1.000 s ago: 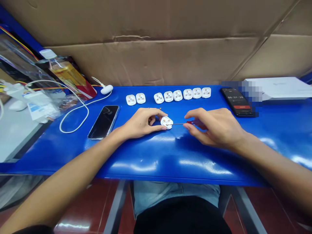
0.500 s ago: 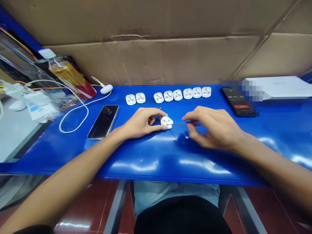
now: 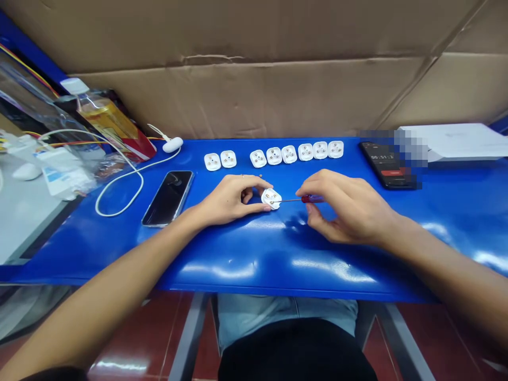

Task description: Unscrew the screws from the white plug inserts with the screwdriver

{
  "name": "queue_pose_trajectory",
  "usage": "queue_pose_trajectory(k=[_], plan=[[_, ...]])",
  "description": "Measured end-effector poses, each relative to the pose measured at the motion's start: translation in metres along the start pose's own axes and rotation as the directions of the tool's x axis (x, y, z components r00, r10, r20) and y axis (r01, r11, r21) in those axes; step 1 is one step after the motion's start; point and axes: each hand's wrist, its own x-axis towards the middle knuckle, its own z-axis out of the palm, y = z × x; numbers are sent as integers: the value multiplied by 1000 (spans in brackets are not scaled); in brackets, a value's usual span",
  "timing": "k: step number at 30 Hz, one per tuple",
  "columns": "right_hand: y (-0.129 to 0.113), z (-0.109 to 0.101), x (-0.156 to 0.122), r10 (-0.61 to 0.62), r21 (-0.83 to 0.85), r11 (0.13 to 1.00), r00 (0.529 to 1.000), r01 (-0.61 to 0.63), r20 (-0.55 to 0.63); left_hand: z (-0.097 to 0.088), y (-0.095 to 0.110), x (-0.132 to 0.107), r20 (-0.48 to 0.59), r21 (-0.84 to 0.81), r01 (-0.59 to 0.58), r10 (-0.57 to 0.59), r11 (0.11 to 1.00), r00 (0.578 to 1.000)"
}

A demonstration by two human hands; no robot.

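My left hand [image 3: 229, 199] pinches a small white plug part [image 3: 272, 198] against the blue table [image 3: 254, 248], thumb and fingers closed round its left side. My right hand [image 3: 349, 207] grips a thin screwdriver with a red handle [image 3: 310, 199]. Its metal shaft runs left and the tip rests on the plug part. Behind the hands stands a row of several like white plug parts [image 3: 273, 155], face up.
A dark phone [image 3: 169, 197] lies left of my left hand, beside a white cable [image 3: 119, 180]. A second phone showing a timer [image 3: 387, 164] lies at the right, near a white box [image 3: 456, 142]. A bottle [image 3: 105, 119] and clutter fill the far left. Cardboard walls the back.
My right hand's fingers have shifted on the screwdriver, and the red handle shows more between them now. The left hand and plug part stay put.
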Motion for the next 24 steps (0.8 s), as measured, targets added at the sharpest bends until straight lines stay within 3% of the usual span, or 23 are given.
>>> queue_pose_trajectory(k=[7, 17, 24], plan=[[1, 2, -1, 75, -45, 996, 997, -74, 22, 0, 1, 0, 1, 6, 5, -5, 1000, 1000], [2, 1, -4, 57, -71, 995, 994, -64, -97, -2, -2, -1, 0, 57, -52, 52, 997, 999], [5, 5, -3, 66, -60, 996, 998, -67, -19, -3, 0, 0, -74, 33, -101, 104, 994, 992]])
